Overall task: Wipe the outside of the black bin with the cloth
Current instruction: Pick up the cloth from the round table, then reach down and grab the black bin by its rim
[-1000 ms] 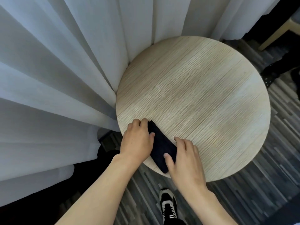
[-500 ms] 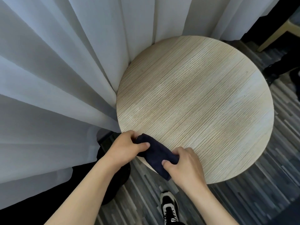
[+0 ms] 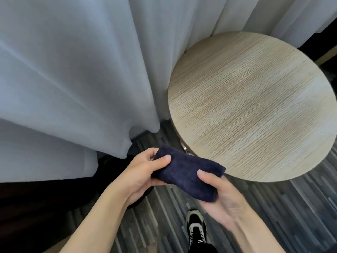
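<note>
A folded dark navy cloth is held in the air in front of me, just off the near-left edge of the round table. My left hand pinches its left end, thumb on top. My right hand grips its right end from below, thumb on top too. A black round shape, apparently the black bin, stands on the floor under my left hand. Most of it is hidden by my hand, my forearm and the curtain.
A round light-wood table fills the right side. White curtains hang along the left and back, reaching the floor. The floor has dark striped planks, and my shoe stands on it below the cloth.
Both hands have lifted the cloth off the table edge and pulled it toward me. The view has swung left, so the table now sits further right.
</note>
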